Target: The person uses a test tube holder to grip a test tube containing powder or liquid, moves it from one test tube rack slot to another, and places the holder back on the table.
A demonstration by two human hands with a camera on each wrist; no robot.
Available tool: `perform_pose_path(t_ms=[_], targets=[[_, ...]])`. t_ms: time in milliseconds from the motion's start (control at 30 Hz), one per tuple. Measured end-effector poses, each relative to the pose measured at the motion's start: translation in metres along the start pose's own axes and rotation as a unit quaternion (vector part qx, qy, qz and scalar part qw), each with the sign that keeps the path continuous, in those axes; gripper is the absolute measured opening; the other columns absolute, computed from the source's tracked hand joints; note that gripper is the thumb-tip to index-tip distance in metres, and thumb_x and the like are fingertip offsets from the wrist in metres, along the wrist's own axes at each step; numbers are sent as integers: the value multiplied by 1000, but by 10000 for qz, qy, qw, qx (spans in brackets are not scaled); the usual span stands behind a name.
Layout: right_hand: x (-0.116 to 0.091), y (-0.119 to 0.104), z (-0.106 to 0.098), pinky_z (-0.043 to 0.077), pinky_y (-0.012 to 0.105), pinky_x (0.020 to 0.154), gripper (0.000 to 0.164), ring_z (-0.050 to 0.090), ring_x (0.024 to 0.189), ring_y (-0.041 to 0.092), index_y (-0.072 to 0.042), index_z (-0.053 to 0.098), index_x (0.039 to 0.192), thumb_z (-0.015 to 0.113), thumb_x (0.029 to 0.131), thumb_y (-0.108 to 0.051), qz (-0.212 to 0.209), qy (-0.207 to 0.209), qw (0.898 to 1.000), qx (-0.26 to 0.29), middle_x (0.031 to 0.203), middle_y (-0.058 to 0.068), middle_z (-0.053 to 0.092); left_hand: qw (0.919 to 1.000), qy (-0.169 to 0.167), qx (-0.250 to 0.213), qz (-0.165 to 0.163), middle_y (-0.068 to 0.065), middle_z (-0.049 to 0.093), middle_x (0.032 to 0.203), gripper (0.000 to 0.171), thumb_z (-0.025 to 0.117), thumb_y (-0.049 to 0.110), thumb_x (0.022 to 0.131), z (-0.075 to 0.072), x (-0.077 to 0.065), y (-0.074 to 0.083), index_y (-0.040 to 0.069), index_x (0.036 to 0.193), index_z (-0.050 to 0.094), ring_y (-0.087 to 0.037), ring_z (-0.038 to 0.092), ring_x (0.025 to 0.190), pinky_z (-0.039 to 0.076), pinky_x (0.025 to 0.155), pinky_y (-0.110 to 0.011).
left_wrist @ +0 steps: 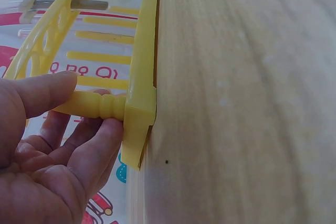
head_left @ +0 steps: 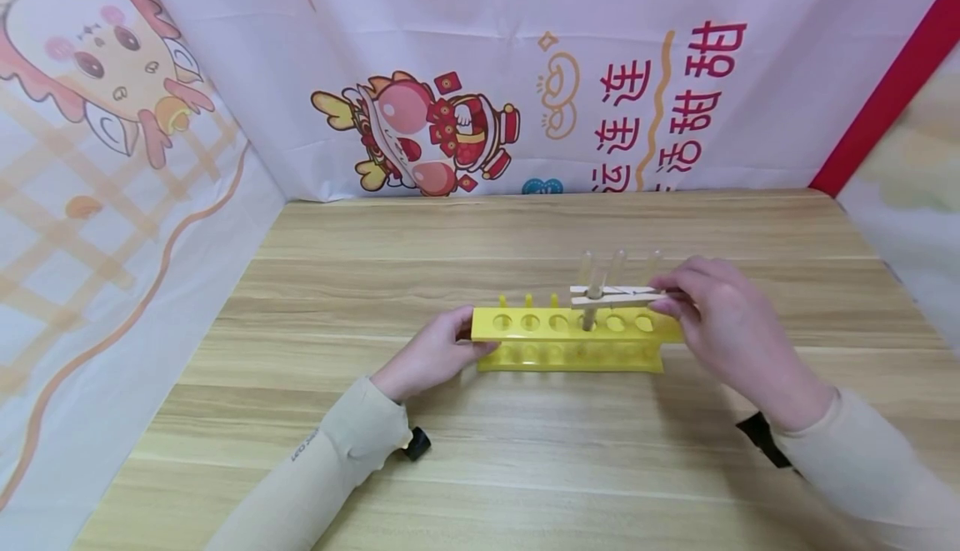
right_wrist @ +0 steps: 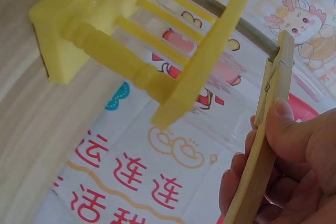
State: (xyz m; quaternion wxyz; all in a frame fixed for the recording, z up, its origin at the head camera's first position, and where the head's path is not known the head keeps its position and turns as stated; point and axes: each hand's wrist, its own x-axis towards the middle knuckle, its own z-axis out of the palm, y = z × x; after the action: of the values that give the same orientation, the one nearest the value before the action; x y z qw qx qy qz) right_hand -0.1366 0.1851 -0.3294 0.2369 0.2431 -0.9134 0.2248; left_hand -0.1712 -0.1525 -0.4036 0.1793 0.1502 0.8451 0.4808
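Note:
A yellow test tube rack [head_left: 536,335] stands on the table. My left hand [head_left: 437,353] grips its left end; in the left wrist view, thumb and fingers close round the end post [left_wrist: 92,104]. My right hand [head_left: 723,318] holds a wooden test tube holder [head_left: 626,302] level above the rack. Clamped in the holder's tip is a test tube [right_wrist: 252,35] with grey-brown contents. This tube passes down through a hole in the rack's top plate, and its lower end hangs above the base in the right wrist view.
Behind the rack's right half, several clear test tubes [head_left: 617,264] stand upside down. Bare yellow pegs [head_left: 528,301] rise behind its left half. The wooden table [head_left: 525,468] meets a printed cloth [head_left: 465,26] at the back, and more cloth hangs at the sides.

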Motion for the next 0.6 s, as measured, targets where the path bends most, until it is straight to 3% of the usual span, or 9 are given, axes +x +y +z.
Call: perform_pose_path(t_ms=[333, 600], targets=[[6, -5, -13, 49, 42, 69, 24, 58, 79, 25, 2, 73, 92, 86, 72, 2, -243, 342, 9991, 37, 83, 7, 65, 10000, -17, 20, 0, 3, 64, 123, 28, 67, 16, 96, 0, 1, -1, 17, 124, 61, -14, 58, 114, 48, 95, -37], [12, -9, -28, 40, 25, 67, 26, 55, 73, 20, 2, 74, 94, 86, 70, 2, -281, 574, 9979, -58, 82, 6, 65, 10000, 2, 80, 25, 4, 64, 123, 30, 67, 18, 96, 0, 1, -2, 17, 125, 61, -14, 58, 115, 48, 97, -37]])
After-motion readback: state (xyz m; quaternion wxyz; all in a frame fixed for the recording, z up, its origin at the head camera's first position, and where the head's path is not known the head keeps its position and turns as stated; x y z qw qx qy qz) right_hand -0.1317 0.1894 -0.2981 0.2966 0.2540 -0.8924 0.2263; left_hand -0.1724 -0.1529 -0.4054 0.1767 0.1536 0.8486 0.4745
